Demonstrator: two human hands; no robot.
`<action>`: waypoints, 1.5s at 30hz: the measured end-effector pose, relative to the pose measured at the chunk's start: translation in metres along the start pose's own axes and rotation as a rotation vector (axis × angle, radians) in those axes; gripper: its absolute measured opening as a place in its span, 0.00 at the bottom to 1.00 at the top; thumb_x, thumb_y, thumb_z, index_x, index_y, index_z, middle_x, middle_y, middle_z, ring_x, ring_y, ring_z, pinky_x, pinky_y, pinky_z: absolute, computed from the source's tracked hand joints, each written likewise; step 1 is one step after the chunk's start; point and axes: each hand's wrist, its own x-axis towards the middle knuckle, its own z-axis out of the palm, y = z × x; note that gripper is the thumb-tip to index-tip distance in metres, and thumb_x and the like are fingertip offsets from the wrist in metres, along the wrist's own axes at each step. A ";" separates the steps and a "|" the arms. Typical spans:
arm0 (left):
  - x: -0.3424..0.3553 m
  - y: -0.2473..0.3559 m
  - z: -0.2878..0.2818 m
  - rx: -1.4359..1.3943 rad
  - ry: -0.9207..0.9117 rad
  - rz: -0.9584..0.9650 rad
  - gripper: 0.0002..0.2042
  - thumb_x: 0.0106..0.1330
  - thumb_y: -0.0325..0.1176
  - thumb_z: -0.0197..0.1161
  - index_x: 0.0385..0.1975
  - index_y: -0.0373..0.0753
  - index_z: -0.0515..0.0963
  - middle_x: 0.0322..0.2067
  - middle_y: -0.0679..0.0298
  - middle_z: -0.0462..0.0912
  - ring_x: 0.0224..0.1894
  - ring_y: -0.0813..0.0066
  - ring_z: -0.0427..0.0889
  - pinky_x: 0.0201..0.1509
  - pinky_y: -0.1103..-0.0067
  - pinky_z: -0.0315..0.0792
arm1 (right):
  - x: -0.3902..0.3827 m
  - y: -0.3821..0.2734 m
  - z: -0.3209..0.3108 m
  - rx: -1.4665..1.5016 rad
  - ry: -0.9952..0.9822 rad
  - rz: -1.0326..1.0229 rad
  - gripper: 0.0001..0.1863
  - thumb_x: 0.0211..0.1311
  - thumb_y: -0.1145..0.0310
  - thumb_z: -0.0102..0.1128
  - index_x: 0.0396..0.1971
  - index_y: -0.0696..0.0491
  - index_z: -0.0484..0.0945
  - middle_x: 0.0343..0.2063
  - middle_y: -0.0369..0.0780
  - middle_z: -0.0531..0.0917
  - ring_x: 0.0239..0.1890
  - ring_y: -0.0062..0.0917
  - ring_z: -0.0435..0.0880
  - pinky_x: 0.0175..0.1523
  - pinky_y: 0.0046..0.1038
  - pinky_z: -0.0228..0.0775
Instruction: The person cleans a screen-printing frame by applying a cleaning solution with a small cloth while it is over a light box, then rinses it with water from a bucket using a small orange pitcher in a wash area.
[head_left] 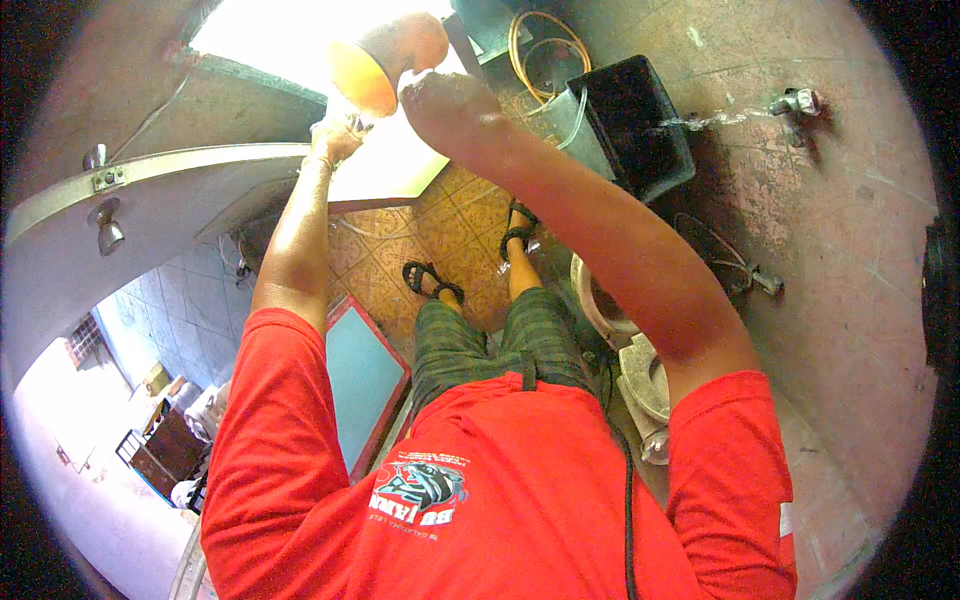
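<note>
Both my arms reach up toward bright light at the top of the view. My right hand (440, 100) is closed in a fist just below an orange, rounded thing with a wide flared end (365, 82), and seems to grip it. Glare washes out its far side, so its kind is unclear. Close to its left, my left hand (340, 140) has bent fingers by the left side of a pale flat panel (385, 172). What those fingers hold, if anything, is lost in the glare.
At right, water runs from a wall tap (798, 103) toward a black tub (640, 130). An orange hose (548, 40) lies coiled beyond it. A red-framed light-blue panel (362, 385) leans left of my legs. Pale round containers (645, 380) stand at my right, and a ledge (200, 165) runs along the left.
</note>
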 end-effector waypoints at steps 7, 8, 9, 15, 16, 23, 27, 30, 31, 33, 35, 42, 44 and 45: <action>0.000 0.030 -0.033 -0.876 -0.090 -0.593 0.20 0.57 0.40 0.61 0.50 0.46 0.72 0.45 0.52 0.78 0.50 0.56 0.76 0.53 0.68 0.69 | 0.010 0.069 0.007 -0.214 0.117 -0.040 0.09 0.55 0.74 0.49 0.33 0.61 0.74 0.26 0.48 0.82 0.30 0.37 0.84 0.32 0.34 0.77; -0.004 0.031 -0.027 -0.781 -0.144 -0.612 0.20 0.57 0.40 0.61 0.50 0.44 0.71 0.46 0.53 0.78 0.50 0.57 0.76 0.54 0.69 0.69 | 0.014 0.077 0.008 -0.211 0.124 -0.028 0.09 0.55 0.74 0.49 0.34 0.61 0.74 0.25 0.48 0.82 0.29 0.38 0.84 0.31 0.35 0.77; -0.006 0.033 -0.025 -0.825 -0.101 -0.595 0.21 0.57 0.40 0.61 0.51 0.44 0.71 0.46 0.53 0.78 0.50 0.57 0.76 0.54 0.69 0.69 | 0.014 0.084 0.007 -0.250 0.132 -0.020 0.09 0.55 0.74 0.49 0.34 0.61 0.74 0.25 0.48 0.82 0.29 0.38 0.84 0.30 0.35 0.77; -0.004 0.035 -0.024 -0.838 -0.109 -0.583 0.22 0.58 0.41 0.62 0.52 0.43 0.70 0.48 0.54 0.77 0.51 0.59 0.76 0.55 0.70 0.69 | 0.002 0.101 0.000 -0.380 0.177 -0.033 0.08 0.55 0.73 0.49 0.33 0.59 0.74 0.23 0.46 0.82 0.25 0.37 0.84 0.26 0.35 0.77; -0.003 0.034 -0.027 -0.852 -0.116 -0.592 0.22 0.58 0.42 0.61 0.52 0.43 0.70 0.48 0.54 0.77 0.51 0.59 0.76 0.55 0.70 0.69 | 0.000 0.097 -0.001 -0.358 0.180 -0.041 0.08 0.56 0.73 0.49 0.33 0.59 0.74 0.23 0.46 0.82 0.25 0.37 0.84 0.26 0.36 0.77; 0.011 0.027 -0.041 -0.953 -0.140 -0.609 0.21 0.60 0.45 0.58 0.50 0.42 0.72 0.47 0.54 0.78 0.50 0.59 0.76 0.54 0.71 0.69 | 0.003 0.051 0.015 -0.273 0.116 -0.043 0.08 0.55 0.72 0.50 0.34 0.57 0.74 0.24 0.44 0.82 0.24 0.35 0.84 0.25 0.34 0.77; 0.002 0.012 0.015 -1.078 -0.105 -0.554 0.19 0.62 0.45 0.55 0.48 0.40 0.74 0.46 0.53 0.78 0.49 0.57 0.77 0.53 0.71 0.69 | 0.010 0.027 0.029 -0.196 0.108 -0.068 0.08 0.55 0.72 0.51 0.33 0.56 0.75 0.23 0.41 0.81 0.25 0.32 0.84 0.27 0.33 0.77; 0.010 0.010 0.035 -1.106 -0.168 -0.613 0.21 0.63 0.46 0.53 0.51 0.40 0.73 0.47 0.51 0.77 0.50 0.56 0.75 0.54 0.72 0.68 | 0.013 0.042 0.041 -0.176 0.097 -0.013 0.07 0.56 0.71 0.50 0.32 0.56 0.75 0.23 0.43 0.81 0.25 0.33 0.84 0.27 0.35 0.77; 0.010 0.010 0.041 -1.109 -0.159 -0.618 0.21 0.63 0.47 0.53 0.51 0.40 0.73 0.47 0.51 0.77 0.50 0.56 0.75 0.54 0.72 0.68 | 0.011 0.055 0.043 -0.208 0.110 0.022 0.07 0.58 0.70 0.49 0.32 0.56 0.75 0.24 0.43 0.81 0.25 0.35 0.84 0.26 0.36 0.76; 0.008 0.011 0.051 -1.118 -0.140 -0.628 0.23 0.63 0.48 0.53 0.52 0.40 0.72 0.47 0.50 0.77 0.50 0.56 0.75 0.53 0.72 0.68 | -0.001 0.089 0.044 -0.275 0.131 0.090 0.08 0.60 0.69 0.47 0.33 0.55 0.74 0.24 0.44 0.81 0.24 0.37 0.83 0.25 0.38 0.76; -0.011 0.003 0.074 -0.994 0.047 -0.424 0.23 0.62 0.50 0.54 0.50 0.40 0.74 0.45 0.50 0.78 0.49 0.56 0.77 0.51 0.71 0.69 | -0.023 0.124 0.031 -0.048 0.127 0.226 0.10 0.63 0.67 0.44 0.38 0.55 0.72 0.26 0.46 0.81 0.26 0.42 0.82 0.27 0.41 0.74; 0.013 0.032 -0.062 -1.036 -0.178 -0.511 0.20 0.56 0.48 0.62 0.43 0.41 0.79 0.35 0.53 0.82 0.38 0.62 0.82 0.43 0.73 0.73 | -0.199 0.255 0.046 0.743 0.262 0.969 0.11 0.64 0.63 0.51 0.35 0.56 0.71 0.21 0.34 0.75 0.17 0.15 0.73 0.20 0.19 0.66; -0.001 0.039 -0.044 -1.070 -0.057 -0.497 0.17 0.55 0.44 0.64 0.38 0.40 0.79 0.32 0.53 0.82 0.35 0.59 0.82 0.39 0.71 0.74 | -0.233 0.258 0.047 0.835 0.225 1.086 0.12 0.65 0.61 0.49 0.32 0.55 0.71 0.21 0.33 0.75 0.15 0.14 0.71 0.18 0.18 0.64; -0.001 0.044 -0.042 -1.013 0.016 -0.468 0.16 0.55 0.44 0.64 0.37 0.40 0.79 0.32 0.53 0.82 0.35 0.57 0.82 0.38 0.70 0.74 | -0.251 0.264 0.053 0.867 0.198 1.121 0.13 0.65 0.60 0.49 0.32 0.55 0.71 0.21 0.33 0.75 0.16 0.14 0.71 0.19 0.18 0.65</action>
